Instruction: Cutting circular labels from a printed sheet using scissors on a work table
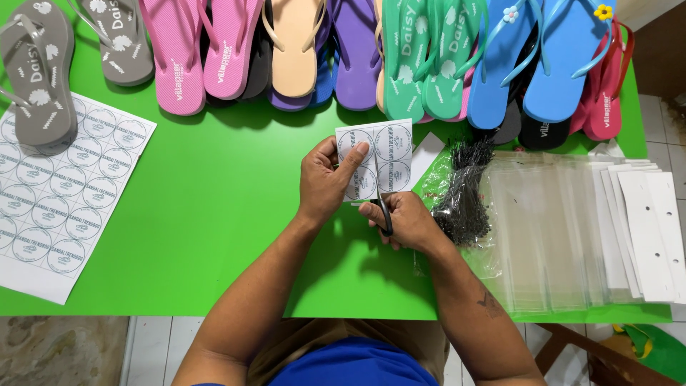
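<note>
Nearest us, our right hand [405, 223] grips a pair of black scissors [383, 207], fingers clenched through the handles, blades running up into a small sheet of round labels [386, 154]. Our left hand [325, 182] pinches that sheet at its left edge, thumb on top, holding it just above the green table [214, 214]. To the right lie a bundle of black ties [464, 196] and clear bags [557, 229]; at far left, a large label sheet [57, 207]. Beyond, coloured flip-flops [300, 50] line the table's far edge.
</note>
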